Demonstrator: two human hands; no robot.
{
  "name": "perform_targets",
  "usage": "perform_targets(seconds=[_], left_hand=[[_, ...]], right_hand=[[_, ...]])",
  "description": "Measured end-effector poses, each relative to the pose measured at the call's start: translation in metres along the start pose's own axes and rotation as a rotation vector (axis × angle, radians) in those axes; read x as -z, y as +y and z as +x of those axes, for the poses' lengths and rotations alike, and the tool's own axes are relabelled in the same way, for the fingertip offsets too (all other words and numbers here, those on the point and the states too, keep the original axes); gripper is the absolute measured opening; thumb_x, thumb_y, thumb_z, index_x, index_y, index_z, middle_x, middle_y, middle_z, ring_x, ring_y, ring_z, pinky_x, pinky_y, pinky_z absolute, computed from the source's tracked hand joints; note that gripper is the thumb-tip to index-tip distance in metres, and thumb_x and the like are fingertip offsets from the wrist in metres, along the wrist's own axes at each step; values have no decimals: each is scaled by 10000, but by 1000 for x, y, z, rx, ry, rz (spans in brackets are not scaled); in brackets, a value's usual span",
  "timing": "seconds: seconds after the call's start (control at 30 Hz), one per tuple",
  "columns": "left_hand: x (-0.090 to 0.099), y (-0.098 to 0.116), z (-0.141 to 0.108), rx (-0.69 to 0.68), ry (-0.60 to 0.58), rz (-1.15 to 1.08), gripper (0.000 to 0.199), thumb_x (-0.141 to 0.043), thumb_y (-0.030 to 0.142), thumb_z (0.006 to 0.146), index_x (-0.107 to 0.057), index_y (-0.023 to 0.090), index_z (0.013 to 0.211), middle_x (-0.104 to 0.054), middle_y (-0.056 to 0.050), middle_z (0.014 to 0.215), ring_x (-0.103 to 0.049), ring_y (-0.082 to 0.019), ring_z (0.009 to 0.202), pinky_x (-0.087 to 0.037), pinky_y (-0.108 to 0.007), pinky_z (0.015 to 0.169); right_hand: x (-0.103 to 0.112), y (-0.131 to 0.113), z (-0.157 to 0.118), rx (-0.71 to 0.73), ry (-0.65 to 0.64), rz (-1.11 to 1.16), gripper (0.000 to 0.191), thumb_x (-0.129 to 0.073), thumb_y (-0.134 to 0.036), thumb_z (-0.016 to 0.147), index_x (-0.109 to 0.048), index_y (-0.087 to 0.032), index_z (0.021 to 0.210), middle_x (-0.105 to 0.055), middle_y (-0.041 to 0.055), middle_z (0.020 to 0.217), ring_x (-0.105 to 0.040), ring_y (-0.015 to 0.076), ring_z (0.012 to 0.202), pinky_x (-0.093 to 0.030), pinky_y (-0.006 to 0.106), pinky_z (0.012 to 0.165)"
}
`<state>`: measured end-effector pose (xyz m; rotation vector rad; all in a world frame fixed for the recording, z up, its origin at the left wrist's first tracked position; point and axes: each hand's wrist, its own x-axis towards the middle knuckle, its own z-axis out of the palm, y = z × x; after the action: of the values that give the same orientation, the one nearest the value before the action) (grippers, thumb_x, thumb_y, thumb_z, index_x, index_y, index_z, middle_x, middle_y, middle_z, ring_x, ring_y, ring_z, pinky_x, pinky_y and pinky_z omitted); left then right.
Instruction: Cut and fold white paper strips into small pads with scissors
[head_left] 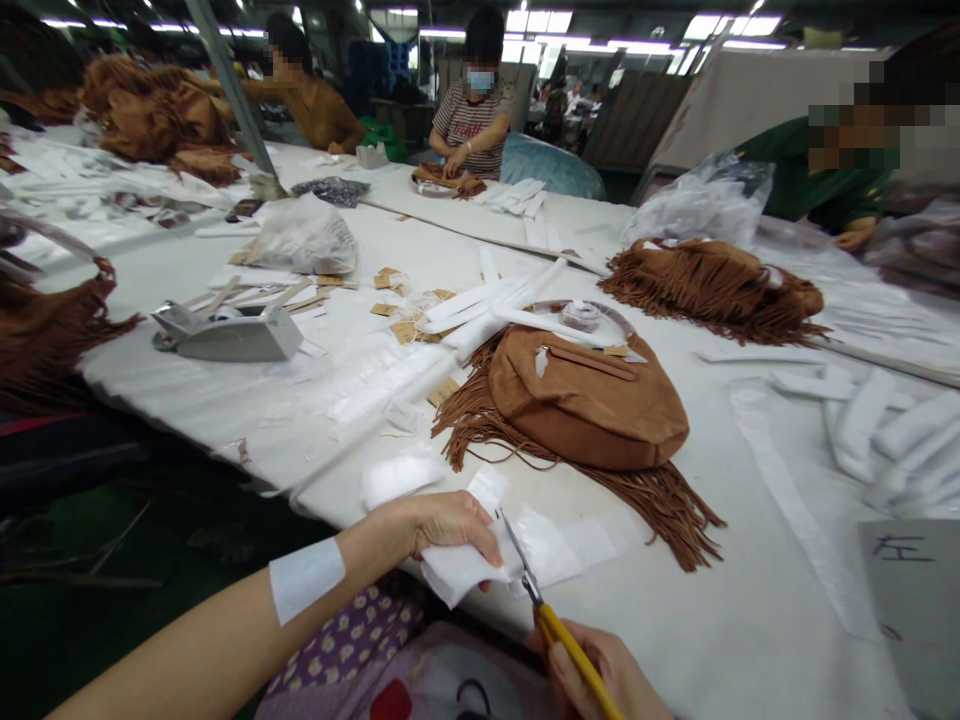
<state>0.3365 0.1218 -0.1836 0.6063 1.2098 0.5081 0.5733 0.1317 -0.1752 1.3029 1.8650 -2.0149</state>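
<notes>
Bunched in my left hand (446,522), near the table's front edge, is a folded white sheet (459,572), soft and thin. My right hand (611,665) grips yellow-handled scissors (571,650), their metal blades pointing up and away, right at the sheet's edge. Whether the blades are closed on the sheet is hard to tell. Translucent white strips (577,548) lie flat just beyond the blades. Behind them rests a brown suede bag (592,395) with long fringe, its strap wrapped in white.
On the white table (750,620) are a grey tape dispenser (240,335), cardboard tags (405,330), a fringed brown bag (712,285), and white padded strips (911,440) at right. A slanted metal pole (232,95) stands at left. Several people work around the table.
</notes>
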Motion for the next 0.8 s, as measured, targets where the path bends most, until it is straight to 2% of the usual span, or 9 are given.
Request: perform_targets(seconds=[0.07, 0.17, 0.27, 0.4, 0.5, 0.57, 0.7, 0.8], left_hand=[[-1, 1, 1, 15, -23, 36, 154, -685, 262, 468, -653, 162, 582, -582, 35, 486, -493, -109, 427, -356, -218, 415], [1, -1, 3, 10, -31, 54, 200, -688, 273, 457, -665, 155, 618, -597, 36, 511, -499, -110, 444, -363, -219, 433], [6, -5, 6, 20, -17, 60, 207, -682, 279, 443, -668, 152, 606, -597, 38, 508, -501, -106, 450, -366, -216, 435], [9, -5, 5, 21, -1, 49, 190, -678, 276, 436, -670, 159, 585, -606, 38, 507, -499, -102, 441, -366, -212, 430], [9, -2, 3, 9, -19, 74, 175, -689, 278, 438, -667, 163, 569, -606, 37, 493, -496, -106, 430, -360, -216, 420], [10, 0, 2, 16, -41, 81, 182, -694, 280, 440, -673, 164, 578, -605, 38, 488, -490, -105, 422, -346, -213, 410], [14, -2, 3, 33, -62, 64, 211, -697, 274, 436, -690, 161, 614, -626, 29, 519, -493, -106, 434, -345, -213, 415], [11, -6, 8, 42, -68, 61, 192, -701, 280, 435, -669, 162, 583, -618, 29, 523, -494, -105, 442, -354, -213, 427]], right_hand=[[1, -1, 3, 28, -21, 20, 737, -436, -874, 663, -523, -162, 829, -434, -63, 504, -376, 52, 378, -314, 170, 364], [4, 0, 6, -82, -58, 28, 692, -457, -859, 664, -514, -176, 764, -465, -49, 462, -411, 70, 345, -292, 175, 335], [5, 1, 5, -167, -32, 11, 635, -494, -812, 686, -527, -179, 728, -448, -54, 422, -412, 71, 320, -248, 165, 312], [1, -1, 8, -159, -24, 3, 687, -472, -851, 658, -525, -174, 763, -437, -63, 434, -382, 59, 314, -263, 167, 311], [-1, -4, 15, -63, -38, -5, 734, -432, -892, 635, -507, -178, 790, -461, -54, 462, -407, 69, 336, -317, 181, 334], [-1, -5, 19, -35, -39, -9, 718, -425, -881, 655, -508, -181, 791, -479, -46, 466, -425, 75, 341, -306, 178, 333], [-1, -7, 19, -164, -54, 5, 701, -436, -880, 646, -498, -189, 741, -460, -53, 413, -389, 73, 286, -242, 172, 286], [-4, -9, 18, -189, -40, -23, 694, -430, -877, 659, -500, -191, 735, -441, -61, 394, -374, 68, 283, -232, 165, 282]])
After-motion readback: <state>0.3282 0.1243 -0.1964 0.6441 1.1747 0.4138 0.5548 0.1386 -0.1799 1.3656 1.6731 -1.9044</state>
